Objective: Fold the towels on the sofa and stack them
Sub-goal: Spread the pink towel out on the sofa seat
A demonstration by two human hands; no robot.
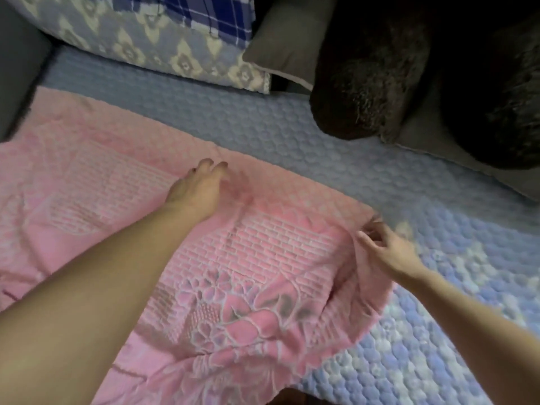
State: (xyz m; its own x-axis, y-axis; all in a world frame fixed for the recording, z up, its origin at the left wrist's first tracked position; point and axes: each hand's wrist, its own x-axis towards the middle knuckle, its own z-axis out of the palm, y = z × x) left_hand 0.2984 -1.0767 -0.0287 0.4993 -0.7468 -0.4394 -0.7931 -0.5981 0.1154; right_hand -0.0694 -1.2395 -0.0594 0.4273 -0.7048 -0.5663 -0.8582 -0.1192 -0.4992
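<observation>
One pink towel (263, 258) lies spread on the blue quilted sofa cover (292, 127), its brick and flower pattern facing up; no writing or label can be read on it. The left hand (195, 188) rests on the towel near its far edge, fingers relaxed. The right hand (388, 247) pinches the towel's right corner. Behind lie two patterned pillows (163, 42), a grey cushion (286, 42) and a dark furry throw (423, 68).

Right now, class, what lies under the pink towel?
The pink towel lies spread on a blue quilted cover, which shows around its far and right edges. Whatever is directly beneath the towel's middle is covered and cannot be seen.
</observation>
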